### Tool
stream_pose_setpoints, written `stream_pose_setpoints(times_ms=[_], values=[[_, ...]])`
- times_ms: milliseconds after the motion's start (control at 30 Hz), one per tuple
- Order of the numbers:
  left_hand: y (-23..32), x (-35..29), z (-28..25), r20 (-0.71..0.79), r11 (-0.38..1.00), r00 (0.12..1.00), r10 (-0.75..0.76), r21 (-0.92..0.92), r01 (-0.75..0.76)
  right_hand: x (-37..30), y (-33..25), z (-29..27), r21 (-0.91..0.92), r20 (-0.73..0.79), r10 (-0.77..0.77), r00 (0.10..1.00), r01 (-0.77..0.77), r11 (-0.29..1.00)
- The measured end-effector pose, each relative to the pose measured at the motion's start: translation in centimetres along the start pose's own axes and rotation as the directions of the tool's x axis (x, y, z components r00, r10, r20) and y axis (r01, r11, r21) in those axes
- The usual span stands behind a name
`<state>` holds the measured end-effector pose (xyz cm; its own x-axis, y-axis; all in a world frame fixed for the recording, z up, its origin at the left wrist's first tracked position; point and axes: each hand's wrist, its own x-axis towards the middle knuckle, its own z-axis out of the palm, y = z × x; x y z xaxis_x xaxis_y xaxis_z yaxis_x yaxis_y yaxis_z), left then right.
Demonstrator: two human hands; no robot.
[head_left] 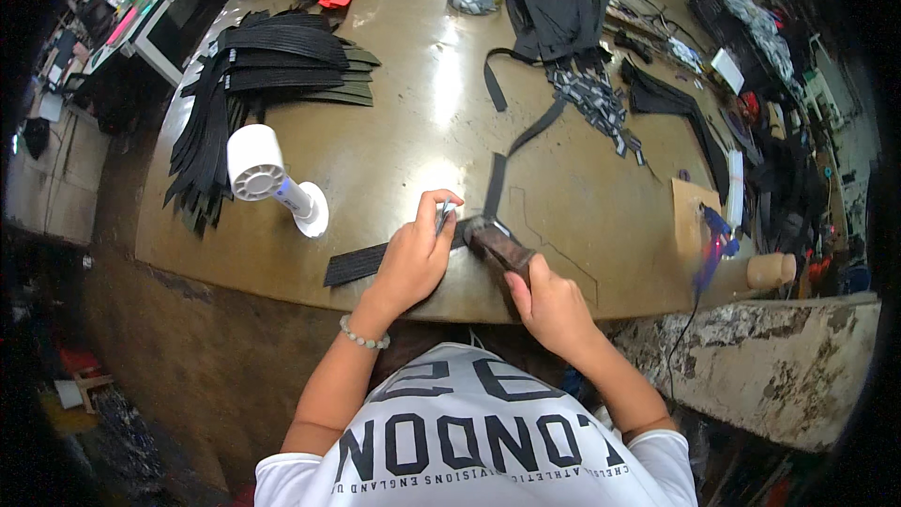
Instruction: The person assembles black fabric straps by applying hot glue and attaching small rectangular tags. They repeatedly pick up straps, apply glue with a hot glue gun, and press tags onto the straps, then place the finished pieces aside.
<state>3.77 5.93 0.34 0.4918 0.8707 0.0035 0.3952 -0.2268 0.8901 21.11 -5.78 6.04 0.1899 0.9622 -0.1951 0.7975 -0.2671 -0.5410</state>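
Observation:
My left hand (pixel 416 253) presses down on a black elastic strap (pixel 357 265) at the near edge of the brown worktable (pixel 413 103), pinching a small grey piece at its fingertips. In my right hand (pixel 552 305) is a dark brown wooden-handled tool (pixel 497 244), its head resting on the strap just right of my left fingers. From that spot a thin black strap (pixel 495 183) runs away across the table. A bead bracelet circles my left wrist.
A white handheld fan (pixel 267 178) stands left of my hands. Stacks of black straps (pixel 272 66) lie at the far left, more black straps (pixel 554 9) and small grey tags (pixel 591 99) at the far right. A cardboard piece (pixel 690 216) and tape roll (pixel 770 270) sit at the right edge.

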Motion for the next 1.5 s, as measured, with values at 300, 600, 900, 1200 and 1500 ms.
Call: stream_pose_setpoints(times_ms=[300, 600, 900, 1200, 1500], values=[[3.3, -0.6, 3.2, -0.09, 0.851, 0.993, 0.078, 0.525, -0.02, 0.8, 7.9, -2.5, 0.175, -0.61, 0.224, 0.76, -0.146, 0.974], [1.8, -0.1, 1.5, -0.096, 0.933, 0.966, 0.242, 0.298, -0.204, -0.5, 14.5, -2.2, -0.134, -0.746, 0.161, 0.646, -0.382, 0.915], [2.4, -1.2, -1.1, 0.124, 0.904, 0.982, 0.139, 0.388, -0.177, 0.4, 13.8, -1.9, -0.204, -0.773, 0.162, 0.613, -0.483, 0.852], [14.4, 2.6, -10.0, 0.184, 0.627, 0.791, 0.583, 0.517, -0.582, 0.1, 14.3, -1.6, -0.281, -0.778, 0.075, 0.624, -0.452, 0.847], [4.6, 10.8, -35.0, -0.554, 0.762, 0.709, 0.436, 0.646, 0.036, 0.7, 14.0, -1.3, -0.363, -0.744, 0.106, 0.659, -0.533, 0.764]])
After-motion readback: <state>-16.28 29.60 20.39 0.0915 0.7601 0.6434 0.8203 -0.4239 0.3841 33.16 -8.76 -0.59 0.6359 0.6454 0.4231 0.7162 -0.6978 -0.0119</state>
